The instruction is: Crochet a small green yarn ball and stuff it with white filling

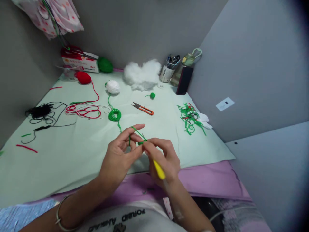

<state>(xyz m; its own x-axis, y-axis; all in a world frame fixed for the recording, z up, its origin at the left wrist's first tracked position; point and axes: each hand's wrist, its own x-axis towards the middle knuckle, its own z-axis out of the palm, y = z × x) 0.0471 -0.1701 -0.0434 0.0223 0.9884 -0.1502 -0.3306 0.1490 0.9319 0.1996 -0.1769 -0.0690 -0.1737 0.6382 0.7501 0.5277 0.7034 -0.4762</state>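
Observation:
My left hand (123, 149) pinches a small piece of green crochet work (141, 142), with green yarn (137, 130) drawn over its raised index finger. In my right hand (164, 156) is a crochet hook (158, 169) with a yellow handle, its tip at the green piece and partly hidden by my fingers. Both hands meet over the front of the table. A coil of green yarn (114, 114) lies just beyond my left hand, its strand running toward that hand. Orange-handled thread snips (143, 109) lie beyond both hands.
White stuffing (142, 74), a white yarn ball (113, 87) and a red yarn ball (83, 77) sit toward the back. Black yarn (40, 112) lies left, green scraps (190, 117) right. A pen cup (167, 71), bottle (181, 69) and phone (184, 80) stand near the right wall.

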